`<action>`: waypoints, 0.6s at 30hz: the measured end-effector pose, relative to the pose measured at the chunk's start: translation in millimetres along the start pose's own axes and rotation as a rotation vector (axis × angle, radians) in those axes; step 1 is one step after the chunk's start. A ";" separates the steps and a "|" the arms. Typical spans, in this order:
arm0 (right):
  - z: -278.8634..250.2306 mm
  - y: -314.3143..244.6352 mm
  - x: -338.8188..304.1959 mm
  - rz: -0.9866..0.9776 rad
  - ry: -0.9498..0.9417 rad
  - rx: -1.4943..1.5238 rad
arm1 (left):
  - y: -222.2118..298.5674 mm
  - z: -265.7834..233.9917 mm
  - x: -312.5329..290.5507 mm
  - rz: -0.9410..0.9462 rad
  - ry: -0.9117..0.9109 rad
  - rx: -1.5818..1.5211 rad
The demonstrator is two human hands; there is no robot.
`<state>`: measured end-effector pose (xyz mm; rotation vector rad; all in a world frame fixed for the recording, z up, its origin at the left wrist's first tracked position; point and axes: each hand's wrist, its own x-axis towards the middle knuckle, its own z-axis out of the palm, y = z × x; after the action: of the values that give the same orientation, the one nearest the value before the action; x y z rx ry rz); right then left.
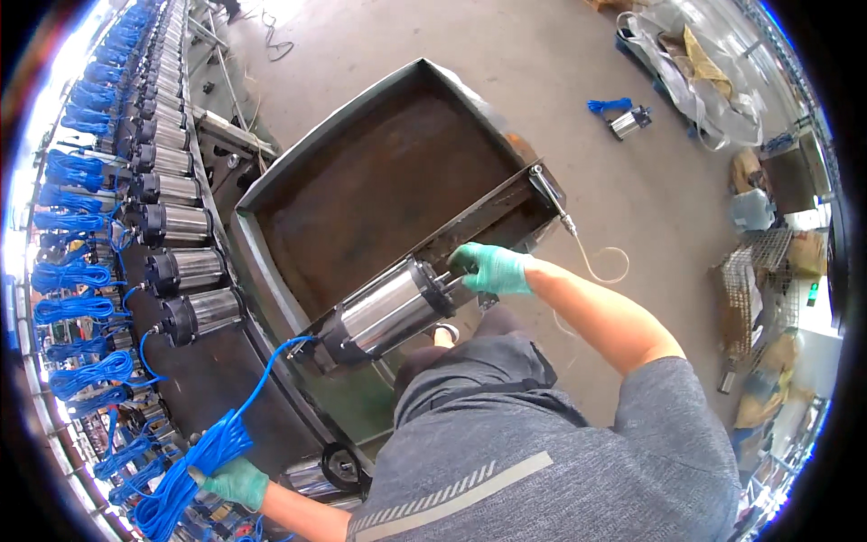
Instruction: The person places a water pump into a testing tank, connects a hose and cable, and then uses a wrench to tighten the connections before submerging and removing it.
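Observation:
My right hand [492,268], in a green glove, grips the black end of a shiny steel pump [388,312] that lies tilted across the near rim of a rusty metal tray [379,172]. A blue cable runs from the pump's other end down to a coiled blue cable bundle [194,465], which my left hand [237,481], also gloved green, holds at the lower left. Another steel pump [321,474] lies just right of my left hand.
A long row of similar pumps [176,226] with blue cable coils [77,262] lines a dark bench on the left. A lone pump with a cable [628,120] lies on the concrete floor at the upper right, near bags and wire cages [750,289].

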<state>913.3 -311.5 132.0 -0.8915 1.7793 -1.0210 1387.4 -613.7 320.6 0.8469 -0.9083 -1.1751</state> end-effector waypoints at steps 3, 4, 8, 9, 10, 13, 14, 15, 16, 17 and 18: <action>-7.5 3.3 0.8 0.043 -0.122 -0.142 | 5.1 17.5 -10.8 0.033 -0.001 0.063; -9.4 5.8 -0.7 0.079 -0.100 -0.164 | 8.6 20.8 -11.8 0.033 -0.010 0.080; -28.4 30.9 -24.6 0.224 0.241 0.255 | 21.7 20.5 -15.1 0.046 0.049 0.180; -36.8 40.2 -31.9 0.169 0.442 0.241 | 23.2 18.7 -16.1 0.018 0.041 0.151; -46.9 50.0 -34.8 0.206 0.626 0.291 | 24.7 16.9 -17.1 0.014 0.017 0.166; -74.8 76.8 -33.8 0.269 0.979 0.564 | 24.2 13.5 -19.9 0.004 0.000 0.150; -81.3 83.4 -28.7 0.275 1.007 0.614 | 22.9 13.7 -19.5 0.009 0.007 0.138; -86.0 88.5 -21.3 0.365 1.021 0.527 | 22.0 13.3 -20.4 0.027 -0.023 0.139; -86.3 92.0 -16.7 0.384 1.034 0.492 | 21.3 13.8 -19.7 -0.012 -0.029 0.112; -86.6 93.7 -13.1 0.454 1.022 0.495 | 20.7 13.7 -19.8 -0.040 -0.045 0.093; -85.5 93.7 -13.0 0.460 1.061 0.261 | 20.0 13.5 -20.1 -0.054 -0.038 0.091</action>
<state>824.9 -238.7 75.9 0.3376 2.4270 -1.4840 1379.9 -591.4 341.3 0.9303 -0.9814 -1.2073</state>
